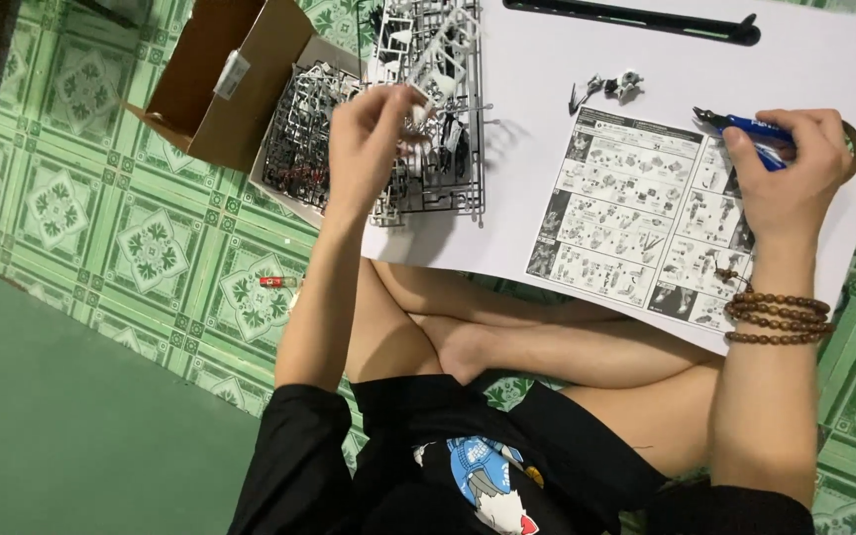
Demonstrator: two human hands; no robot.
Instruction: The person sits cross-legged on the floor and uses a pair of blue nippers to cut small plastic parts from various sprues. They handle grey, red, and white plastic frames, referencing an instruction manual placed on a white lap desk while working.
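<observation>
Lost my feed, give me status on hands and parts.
Left hand pinching at the parts frame. Right hand shut on blue nippers, resting on instruction sheet. Nothing between them.

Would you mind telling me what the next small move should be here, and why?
Probably bring the nippers in the right hand across to the sprue. The left hand pinches at a part there, apparently not yet cut free, while the nippers rest over the instruction sheet, apart from the sprue.
</observation>
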